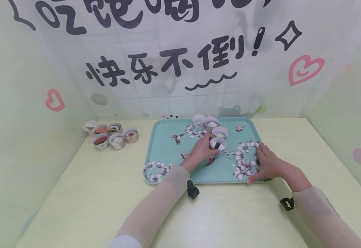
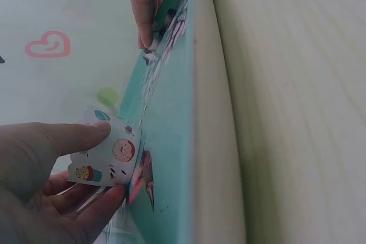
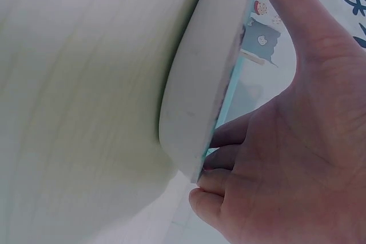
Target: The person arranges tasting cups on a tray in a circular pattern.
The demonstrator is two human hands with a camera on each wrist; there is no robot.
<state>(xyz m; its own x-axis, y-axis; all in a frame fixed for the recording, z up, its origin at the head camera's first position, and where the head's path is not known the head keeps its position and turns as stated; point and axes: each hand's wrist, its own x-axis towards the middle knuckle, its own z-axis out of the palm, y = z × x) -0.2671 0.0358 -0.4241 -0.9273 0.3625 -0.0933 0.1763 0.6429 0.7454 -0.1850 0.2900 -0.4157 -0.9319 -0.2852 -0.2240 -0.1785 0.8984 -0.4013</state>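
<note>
A pale yellow, wood-grained table carries a turquoise tray printed with birds and blossoms. Left of it, six small paper cups stand clustered on the tabletop.

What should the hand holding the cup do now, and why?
The left hand should probably let go of the cup: it seems to rest on the tray already, close to three other cups.
</note>
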